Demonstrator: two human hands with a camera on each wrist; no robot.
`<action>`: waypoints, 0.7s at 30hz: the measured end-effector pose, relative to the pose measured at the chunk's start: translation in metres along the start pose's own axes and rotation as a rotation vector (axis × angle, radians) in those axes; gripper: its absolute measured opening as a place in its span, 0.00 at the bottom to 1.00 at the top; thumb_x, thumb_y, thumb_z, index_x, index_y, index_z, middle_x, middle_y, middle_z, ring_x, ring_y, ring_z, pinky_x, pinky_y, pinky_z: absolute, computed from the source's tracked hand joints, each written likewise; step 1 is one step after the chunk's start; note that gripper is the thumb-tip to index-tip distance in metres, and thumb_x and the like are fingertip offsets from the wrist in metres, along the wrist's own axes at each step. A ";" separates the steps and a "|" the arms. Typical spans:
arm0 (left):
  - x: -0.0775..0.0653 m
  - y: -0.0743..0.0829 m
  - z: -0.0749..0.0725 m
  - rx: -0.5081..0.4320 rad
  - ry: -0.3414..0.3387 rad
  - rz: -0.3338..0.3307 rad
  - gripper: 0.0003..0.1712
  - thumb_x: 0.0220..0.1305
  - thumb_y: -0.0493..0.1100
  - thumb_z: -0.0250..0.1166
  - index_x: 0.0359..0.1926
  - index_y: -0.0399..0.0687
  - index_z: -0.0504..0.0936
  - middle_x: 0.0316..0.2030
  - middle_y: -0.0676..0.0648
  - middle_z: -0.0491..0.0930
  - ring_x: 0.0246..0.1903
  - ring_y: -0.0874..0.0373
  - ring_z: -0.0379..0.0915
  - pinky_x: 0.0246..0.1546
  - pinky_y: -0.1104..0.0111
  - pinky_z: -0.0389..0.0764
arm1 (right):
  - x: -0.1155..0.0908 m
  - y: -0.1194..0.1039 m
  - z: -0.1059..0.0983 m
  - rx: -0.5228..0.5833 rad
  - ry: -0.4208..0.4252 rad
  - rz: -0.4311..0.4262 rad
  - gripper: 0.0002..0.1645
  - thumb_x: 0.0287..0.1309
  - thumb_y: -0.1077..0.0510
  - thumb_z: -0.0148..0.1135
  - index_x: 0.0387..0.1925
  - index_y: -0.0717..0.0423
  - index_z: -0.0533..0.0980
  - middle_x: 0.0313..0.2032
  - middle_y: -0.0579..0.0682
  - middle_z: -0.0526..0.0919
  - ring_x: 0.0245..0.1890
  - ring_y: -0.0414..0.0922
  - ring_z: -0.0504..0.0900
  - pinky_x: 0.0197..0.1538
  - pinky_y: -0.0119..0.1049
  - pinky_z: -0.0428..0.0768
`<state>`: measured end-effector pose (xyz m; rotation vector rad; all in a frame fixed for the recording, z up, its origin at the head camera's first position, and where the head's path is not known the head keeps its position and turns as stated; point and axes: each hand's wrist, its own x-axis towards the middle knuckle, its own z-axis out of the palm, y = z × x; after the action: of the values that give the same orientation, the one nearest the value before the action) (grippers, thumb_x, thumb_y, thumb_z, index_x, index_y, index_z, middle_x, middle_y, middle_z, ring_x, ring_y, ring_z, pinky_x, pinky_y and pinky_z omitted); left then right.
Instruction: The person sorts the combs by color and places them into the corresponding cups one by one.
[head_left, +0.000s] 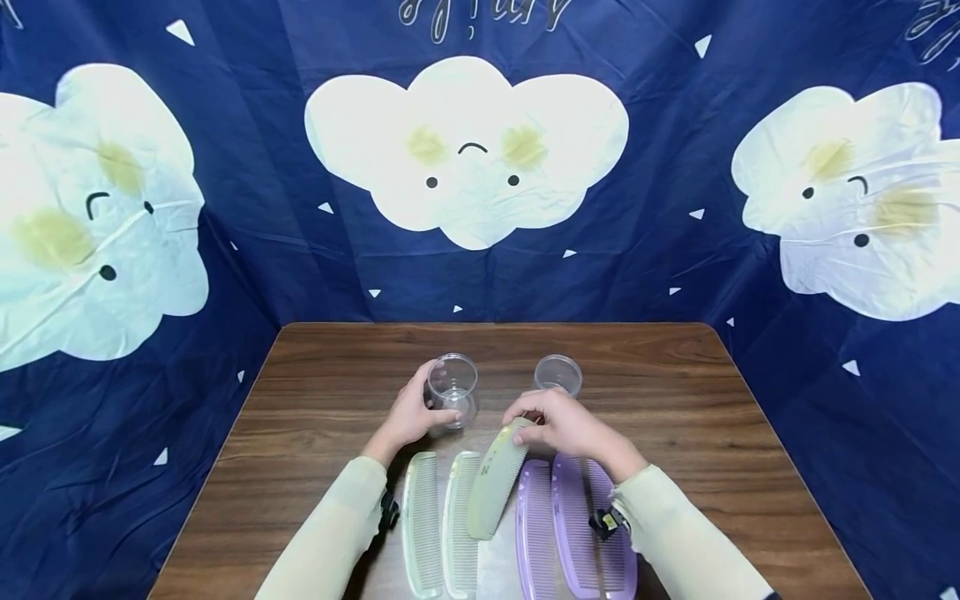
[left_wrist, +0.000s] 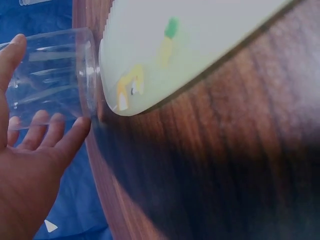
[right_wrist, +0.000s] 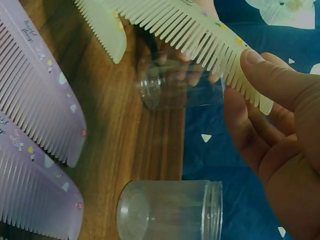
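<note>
My left hand (head_left: 408, 412) holds a clear plastic jar (head_left: 454, 377) by its side, thumb at the front and fingers round the back. The jar stands upright with its wide mouth up. A pale green comb (head_left: 495, 485) is pinched by one end between the thumb and fingers of my right hand (head_left: 564, 423). Held up over the table, the comb slants with its far end close to the left jar and its teeth facing right. In the right wrist view, flower prints run along the comb's spine (right_wrist: 217, 24). Behind my right hand stands a second clear jar (head_left: 558, 373), partly hidden.
Two more pale green combs (head_left: 423, 527) lie on the left, side by side. On the right are two purple combs (head_left: 536, 530), partly under my right forearm. The brown wooden table (head_left: 315, 400) ends at a blue cloth (head_left: 247, 167) printed with clouds.
</note>
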<state>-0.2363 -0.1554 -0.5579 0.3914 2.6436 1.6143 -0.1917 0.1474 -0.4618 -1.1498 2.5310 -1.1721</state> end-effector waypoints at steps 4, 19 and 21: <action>0.000 0.001 0.000 -0.004 0.002 -0.016 0.58 0.45 0.44 0.86 0.75 0.51 0.62 0.65 0.40 0.75 0.63 0.44 0.73 0.59 0.51 0.80 | 0.001 -0.003 -0.004 0.024 0.026 -0.014 0.13 0.54 0.60 0.77 0.43 0.50 0.87 0.40 0.42 0.89 0.36 0.34 0.82 0.39 0.32 0.85; -0.002 0.001 0.000 -0.003 0.004 -0.035 0.60 0.45 0.44 0.86 0.76 0.52 0.61 0.65 0.39 0.74 0.62 0.43 0.74 0.59 0.51 0.79 | -0.002 -0.016 -0.017 0.026 0.118 0.037 0.12 0.58 0.58 0.75 0.45 0.48 0.87 0.42 0.39 0.89 0.41 0.36 0.83 0.40 0.38 0.86; -0.002 0.002 0.000 -0.003 0.005 -0.035 0.60 0.45 0.44 0.86 0.76 0.52 0.61 0.65 0.39 0.74 0.62 0.43 0.74 0.59 0.51 0.79 | -0.002 -0.017 -0.019 0.036 0.140 0.047 0.12 0.57 0.57 0.76 0.44 0.46 0.88 0.41 0.38 0.89 0.41 0.36 0.83 0.40 0.38 0.87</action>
<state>-0.2340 -0.1550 -0.5568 0.3389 2.6359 1.6117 -0.1876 0.1528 -0.4370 -1.0281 2.6104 -1.3240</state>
